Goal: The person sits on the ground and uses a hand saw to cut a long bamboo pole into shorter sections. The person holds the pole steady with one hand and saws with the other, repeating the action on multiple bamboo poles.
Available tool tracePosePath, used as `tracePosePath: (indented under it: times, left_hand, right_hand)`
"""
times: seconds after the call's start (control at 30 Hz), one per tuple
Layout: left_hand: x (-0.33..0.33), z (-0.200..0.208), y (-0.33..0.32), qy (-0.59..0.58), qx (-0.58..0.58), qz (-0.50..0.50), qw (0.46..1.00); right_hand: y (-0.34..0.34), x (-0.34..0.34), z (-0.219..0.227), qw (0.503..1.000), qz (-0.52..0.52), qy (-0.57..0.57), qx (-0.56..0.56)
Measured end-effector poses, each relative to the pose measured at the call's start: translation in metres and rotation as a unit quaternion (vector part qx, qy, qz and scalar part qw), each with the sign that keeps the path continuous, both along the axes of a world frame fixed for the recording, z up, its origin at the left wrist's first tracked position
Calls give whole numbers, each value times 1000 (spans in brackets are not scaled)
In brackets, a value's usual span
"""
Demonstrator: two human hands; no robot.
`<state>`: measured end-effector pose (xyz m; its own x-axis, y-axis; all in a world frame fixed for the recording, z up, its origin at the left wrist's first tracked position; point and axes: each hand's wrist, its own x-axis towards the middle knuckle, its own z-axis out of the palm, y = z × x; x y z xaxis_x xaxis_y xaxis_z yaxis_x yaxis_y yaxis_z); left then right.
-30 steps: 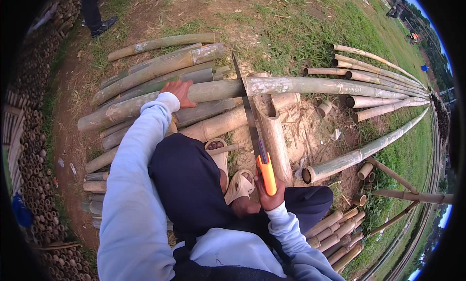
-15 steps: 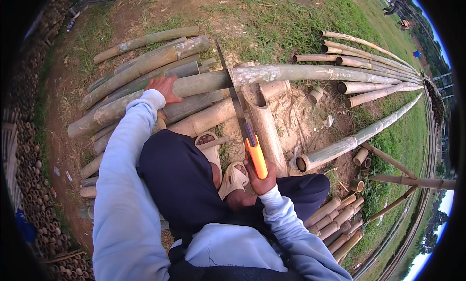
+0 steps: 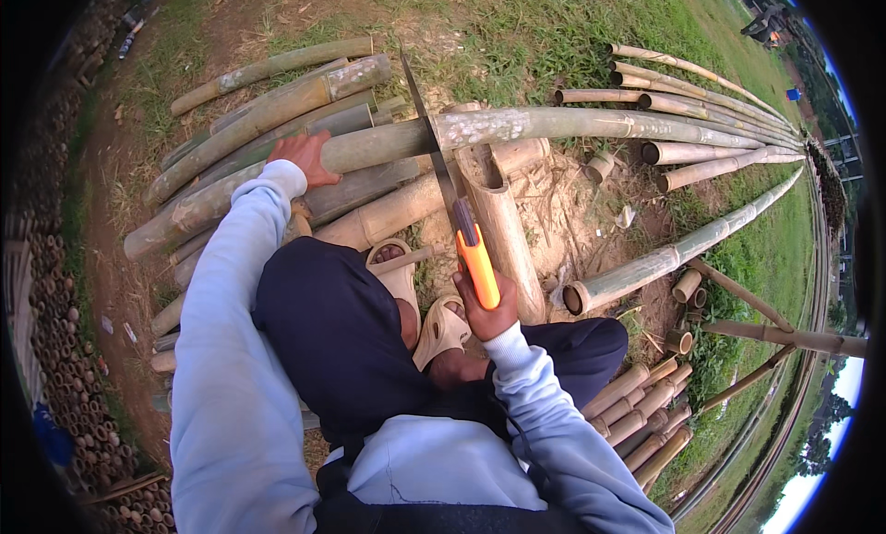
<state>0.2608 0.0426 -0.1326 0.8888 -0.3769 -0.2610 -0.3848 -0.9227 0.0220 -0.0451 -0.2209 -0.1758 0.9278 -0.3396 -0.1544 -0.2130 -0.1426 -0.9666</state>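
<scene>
A long green-grey bamboo pole [image 3: 544, 123] lies crosswise in front of me. My left hand [image 3: 306, 158] grips it from above, left of the saw, with the fingers wrapped over its far side. In my right hand [image 3: 487, 305] is a hand saw [image 3: 478, 268] with an orange and dark handle. Its long blade stands across the pole, at a line where the bark changes from green to whitish, and its tip points away from me. How deep the blade sits cannot be made out. A notched bamboo piece [image 3: 508, 243] lies lengthwise below the pole, just right of the saw.
Cut bamboo lengths [image 3: 268, 132] are piled on the left, over a thicker pale pole [image 3: 383, 218]. Long poles [image 3: 692, 109] fan out at the right, with another pole [image 3: 637, 280] nearer me. Short pieces [image 3: 637, 400] lie by my right knee. My sandalled feet [image 3: 441, 331] are beneath the saw.
The saw and my right hand have moved a little away from me along the cut. My left hand stays on the pole. The whole view has shifted slightly.
</scene>
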Motion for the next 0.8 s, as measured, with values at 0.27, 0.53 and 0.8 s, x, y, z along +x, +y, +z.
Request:
tracePosePath:
  times: [0.27,0.53,0.8]
  left_hand:
    - [-11,-7,-8,34,11,20,999]
    - [-9,-18,7,-35,-11,-5,999]
    - [-14,-8,-8,30,-8,10,999]
  right_hand:
    - [-8,6,7,999,11,-14,-47]
    - [-4,-20,-18,999,17,5,33]
    - [-4,22,-9,997,17,-26,-76]
